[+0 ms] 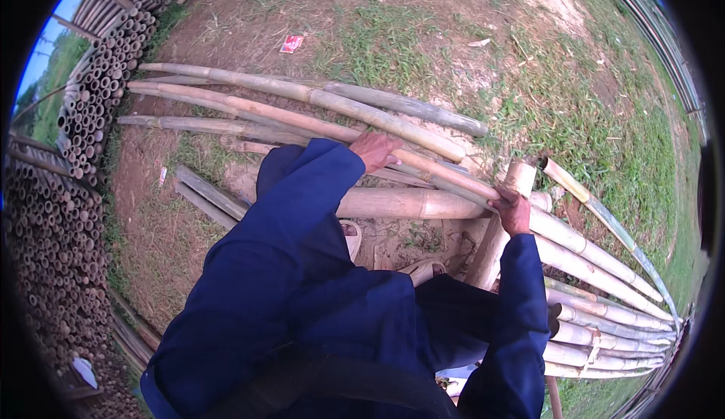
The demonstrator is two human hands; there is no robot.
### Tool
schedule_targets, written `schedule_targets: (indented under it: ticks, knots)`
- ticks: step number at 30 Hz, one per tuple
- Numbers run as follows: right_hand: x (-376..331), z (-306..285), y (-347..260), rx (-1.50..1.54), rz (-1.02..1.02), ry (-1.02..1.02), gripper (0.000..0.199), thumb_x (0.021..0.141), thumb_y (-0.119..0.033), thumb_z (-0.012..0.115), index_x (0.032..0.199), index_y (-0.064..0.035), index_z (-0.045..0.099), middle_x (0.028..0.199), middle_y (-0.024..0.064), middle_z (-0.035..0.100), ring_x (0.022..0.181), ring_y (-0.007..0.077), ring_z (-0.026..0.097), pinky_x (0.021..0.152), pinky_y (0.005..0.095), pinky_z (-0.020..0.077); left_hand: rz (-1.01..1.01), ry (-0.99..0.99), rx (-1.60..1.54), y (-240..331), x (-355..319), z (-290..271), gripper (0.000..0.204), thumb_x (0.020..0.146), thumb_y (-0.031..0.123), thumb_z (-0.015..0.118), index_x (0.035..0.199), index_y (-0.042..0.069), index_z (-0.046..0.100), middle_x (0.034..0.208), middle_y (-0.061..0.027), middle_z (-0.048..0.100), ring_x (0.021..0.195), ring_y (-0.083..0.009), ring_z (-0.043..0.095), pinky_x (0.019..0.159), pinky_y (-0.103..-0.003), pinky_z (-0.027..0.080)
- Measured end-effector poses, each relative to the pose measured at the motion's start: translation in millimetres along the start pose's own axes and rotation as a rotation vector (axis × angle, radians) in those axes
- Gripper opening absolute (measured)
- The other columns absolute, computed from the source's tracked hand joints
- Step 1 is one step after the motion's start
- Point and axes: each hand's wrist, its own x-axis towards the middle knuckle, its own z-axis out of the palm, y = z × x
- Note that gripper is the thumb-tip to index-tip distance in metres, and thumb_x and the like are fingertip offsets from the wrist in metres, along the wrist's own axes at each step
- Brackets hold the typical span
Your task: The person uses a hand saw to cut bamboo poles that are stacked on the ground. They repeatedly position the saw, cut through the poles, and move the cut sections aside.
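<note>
Grass (385, 45) n dirt (226, 26) outside. L hand (375, 152) curls its fingers on the tan pole (445, 173), amid other poles (377, 120); R hand (513, 209) wraps fingers round it nr the post (519, 178), prob. so it won't roll.

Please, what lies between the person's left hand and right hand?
The head view shows a stretch of tan bamboo pole between the left hand and right hand.

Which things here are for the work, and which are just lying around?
Probably for the job:
tan bamboo pole, touched by the left hand and right hand

Probably just lying about:
red packet
pale scrap on the ground
</note>
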Motion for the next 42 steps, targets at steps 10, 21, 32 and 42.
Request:
schedule_targets:
  ticks: [10,21,32,42]
  knots:
    - [-23.8,11.2,-17.8,-0.606,-0.119,-0.019,0.072,0.087,-0.038,0.075,0.151,-0.0146,0.051,0.162,0.0156,0.041,0.148,0.0358,0.038,0.121,0.054,0.0302,0.007,-0.021,0.129,3.7,-4.4,16.9,0.037,0.091,0.037,0.072,0.113,0.008,0.066,0.104,-0.0147,0.073,0.096,-0.0387,0.071,0.083,-0.052,0.056]
    - [-34.0,7.6,-23.5,-0.499,-0.151,0.004,0.065,0.091,-0.02,0.069,0.151,-0.0093,0.045,0.13,0.0156,0.058,0.116,0.038,0.059,0.093,0.0456,0.0549,0.003,-0.152,0.103,13.0,0.9,-11.0,0.044,0.098,0.036,0.064,0.132,0.008,0.063,0.127,-0.017,0.069,0.111,-0.0398,0.067,0.09,-0.053,0.054]
    - [-42.8,15.8,-20.2,-0.464,-0.061,0.035,0.066,0.087,-0.012,0.066,0.15,-0.0056,0.046,0.14,0.0205,0.051,0.122,0.0413,0.06,0.096,0.049,0.0556,0.263,0.016,0.114,123.0,69.9,48.1,0.098,0.075,0.054,0.083,0.147,-0.001,0.046,0.146,-0.0228,0.056,0.136,-0.0369,0.053,0.114,-0.048,0.043]
    - [-46.3,19.1,-23.9,-0.447,-0.066,0.119,0.071,0.083,-0.005,0.06,0.152,-0.0112,0.047,0.139,0.0176,0.054,0.11,0.0393,0.067,0.085,0.048,0.0595,0.273,-0.171,0.071,177.7,132.8,89.4,0.048,0.07,0.013,0.08,0.113,-0.003,0.065,0.088,-0.0198,0.075,0.09,-0.0352,0.076,0.077,-0.047,0.058]
